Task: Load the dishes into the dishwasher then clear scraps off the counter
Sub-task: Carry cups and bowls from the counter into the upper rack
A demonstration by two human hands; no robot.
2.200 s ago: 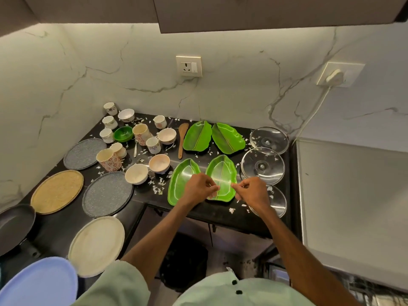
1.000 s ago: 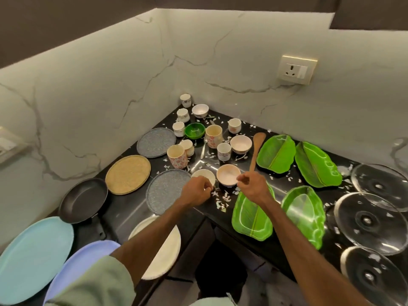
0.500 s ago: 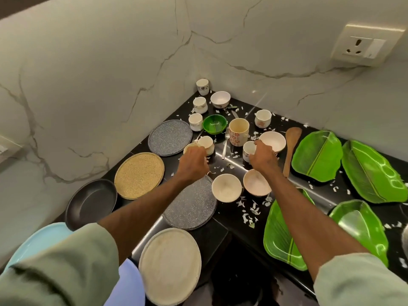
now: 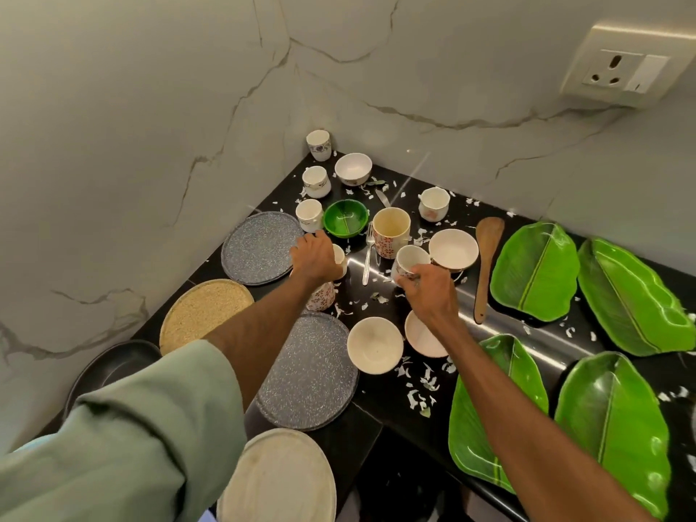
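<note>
On the black counter (image 4: 557,367), in the corner of the marble walls, both hands reach among the crockery. To the left, the left hand (image 4: 315,258) lies knuckles up over a small cream cup (image 4: 340,258) with its fingers curled down around it; whether they clasp it I cannot tell. Just near of that hand stands a floral mug (image 4: 322,295), half hidden by the wrist. To the right, the right hand (image 4: 429,292) pinches a small patterned cup (image 4: 408,259) by its lower side, holding it tilted just beside a white bowl (image 4: 454,250). Between the hands lies a fork (image 4: 368,254). A tall cream mug (image 4: 391,231) stands farther back, with a green bowl (image 4: 345,222) to its left. Two pale bowls (image 4: 374,344) sit near the right wrist, which covers part of the right one. A wooden spatula (image 4: 486,265) lies right of the white bowl, and four leaf-shaped green plates (image 4: 534,269) fill the right side. Two speckled grey plates (image 4: 309,371), a tan plate (image 4: 205,314), a cream plate (image 4: 278,480) and a black pan (image 4: 113,363) run along the left. White scraps (image 4: 418,386) are strewn over the counter, thickest near the two pale bowls
</note>
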